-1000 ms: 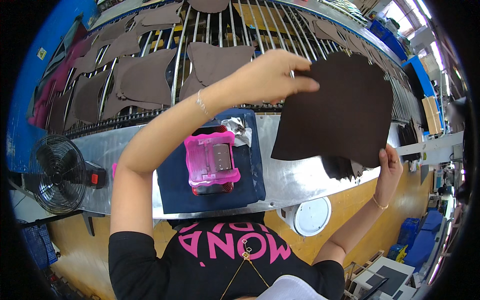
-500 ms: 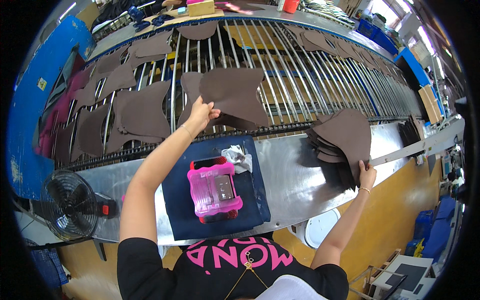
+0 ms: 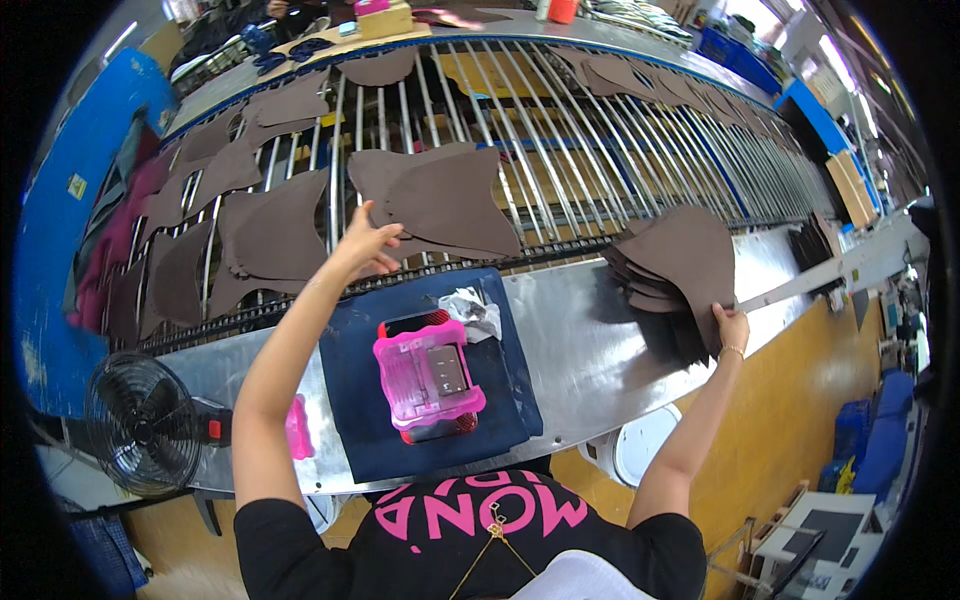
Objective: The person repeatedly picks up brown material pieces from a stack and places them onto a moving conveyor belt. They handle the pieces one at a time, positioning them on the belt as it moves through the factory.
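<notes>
My left hand [image 3: 368, 245] hovers by the roller conveyor's near edge, its fingers apart and nothing in them. Just right of its fingertips, a dark brown leather-like cut piece [image 3: 445, 205] lies on the rollers, overlapping another brown piece [image 3: 372, 180]. On the metal table to the right, a fanned stack of the same brown pieces [image 3: 680, 250] rests in a pile. My right hand [image 3: 732, 325] pinches the narrow lower end of the stack's top piece; how many layers are between the fingers is hidden.
More brown pieces [image 3: 275, 225] cover the conveyor [image 3: 540, 150] at left and far right. In front of me, a pink plastic basket [image 3: 415, 375] and a crumpled white cloth [image 3: 470, 312] sit on a dark blue mat [image 3: 360, 430]. A black fan [image 3: 145, 425] stands at left, a white bucket [image 3: 640, 445] below the table.
My left hand has let go of the brown piece on the conveyor and drawn back to the left, fingers spreading. That piece now lies flatter. My right hand keeps its pinch at the stack.
</notes>
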The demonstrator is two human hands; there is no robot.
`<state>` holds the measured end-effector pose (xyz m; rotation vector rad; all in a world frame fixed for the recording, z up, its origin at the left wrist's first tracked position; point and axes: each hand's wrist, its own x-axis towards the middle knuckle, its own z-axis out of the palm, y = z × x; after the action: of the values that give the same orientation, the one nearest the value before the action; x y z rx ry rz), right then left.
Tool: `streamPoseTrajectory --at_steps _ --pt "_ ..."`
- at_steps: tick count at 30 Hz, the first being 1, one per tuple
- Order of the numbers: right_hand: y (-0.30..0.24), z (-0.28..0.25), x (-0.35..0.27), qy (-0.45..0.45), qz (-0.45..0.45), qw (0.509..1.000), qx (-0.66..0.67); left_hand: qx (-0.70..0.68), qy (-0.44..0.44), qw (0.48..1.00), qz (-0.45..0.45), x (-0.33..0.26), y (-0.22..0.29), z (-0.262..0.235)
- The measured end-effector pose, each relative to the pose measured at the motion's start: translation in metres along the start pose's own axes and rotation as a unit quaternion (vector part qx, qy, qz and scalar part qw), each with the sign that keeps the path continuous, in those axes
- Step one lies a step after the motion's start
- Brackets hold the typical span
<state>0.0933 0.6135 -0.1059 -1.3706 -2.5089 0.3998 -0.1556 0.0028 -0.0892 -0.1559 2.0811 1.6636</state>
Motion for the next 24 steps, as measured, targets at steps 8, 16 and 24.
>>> streamPoseTrajectory --at_steps 8,16,24 --pt "-0.053 -0.023 -0.026 0.042 -0.061 0.997 0.032 0.017 -0.022 0.994 0.104 -0.083 0.018 -0.025" --pt "-0.184 -0.095 -0.138 0.081 -0.268 0.950 0.136 0.033 -0.086 0.976 0.199 -0.104 0.036 -0.002" --pt "-0.258 -0.078 -0.230 -0.098 -0.431 0.763 0.472 -0.068 -0.072 0.960 0.262 -0.139 0.045 0.004"
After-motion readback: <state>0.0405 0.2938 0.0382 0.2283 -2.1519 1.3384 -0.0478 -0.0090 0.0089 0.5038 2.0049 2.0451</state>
